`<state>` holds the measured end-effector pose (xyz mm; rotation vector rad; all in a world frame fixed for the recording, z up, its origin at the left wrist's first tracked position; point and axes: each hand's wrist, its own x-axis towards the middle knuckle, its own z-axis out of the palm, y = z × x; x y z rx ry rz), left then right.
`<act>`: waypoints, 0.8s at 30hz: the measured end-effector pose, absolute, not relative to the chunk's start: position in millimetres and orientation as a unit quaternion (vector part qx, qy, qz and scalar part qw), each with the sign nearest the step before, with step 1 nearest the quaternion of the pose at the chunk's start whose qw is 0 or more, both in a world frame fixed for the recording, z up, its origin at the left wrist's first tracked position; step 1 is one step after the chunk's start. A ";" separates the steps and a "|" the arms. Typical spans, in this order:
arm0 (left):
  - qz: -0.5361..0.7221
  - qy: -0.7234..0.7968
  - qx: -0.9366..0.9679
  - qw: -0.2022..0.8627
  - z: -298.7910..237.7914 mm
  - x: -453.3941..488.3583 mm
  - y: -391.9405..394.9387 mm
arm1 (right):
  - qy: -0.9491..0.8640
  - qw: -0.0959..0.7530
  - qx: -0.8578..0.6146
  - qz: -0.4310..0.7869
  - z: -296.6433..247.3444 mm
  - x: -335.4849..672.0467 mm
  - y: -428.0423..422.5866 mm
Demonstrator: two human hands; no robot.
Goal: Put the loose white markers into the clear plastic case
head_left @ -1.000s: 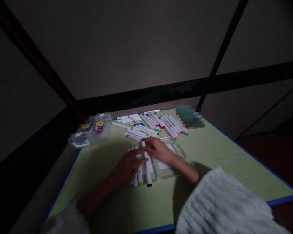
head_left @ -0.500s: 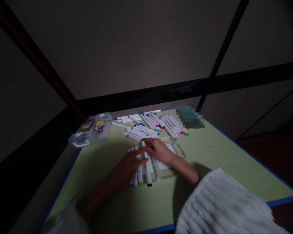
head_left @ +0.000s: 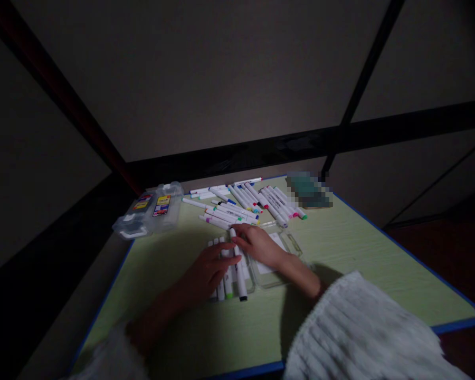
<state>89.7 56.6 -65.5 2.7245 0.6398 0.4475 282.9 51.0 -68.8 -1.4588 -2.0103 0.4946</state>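
Observation:
My left hand [head_left: 206, 272] lies flat with its fingers stretched over a row of white markers [head_left: 228, 274] inside a clear plastic case [head_left: 267, 277] on the pale green table [head_left: 352, 253]. My right hand [head_left: 259, 244] rests just beyond, its fingertips pinched on the upper end of one white marker with a black cap [head_left: 239, 269] that lies in that row. Both wrists wear fluffy white sleeves.
Several loose white markers with coloured caps [head_left: 245, 203] lie scattered at the far side of the table. A second clear lidded case with labels [head_left: 148, 214] sits at the far left corner. A blurred dark green object [head_left: 309, 191] lies far right. The room is dim.

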 end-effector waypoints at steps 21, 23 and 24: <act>0.174 0.236 0.945 0.148 -66.8 92.4 54.9 | -0.763 0.275 -0.560 0.170 -64.2 282.4 46.5; 0.171 0.233 0.947 0.142 -67.3 92.1 54.8 | -0.763 0.272 -0.562 0.170 -63.9 282.3 46.4; 0.170 0.233 0.947 0.139 -67.6 92.0 54.8 | -0.762 0.272 -0.562 0.171 -64.0 282.3 46.5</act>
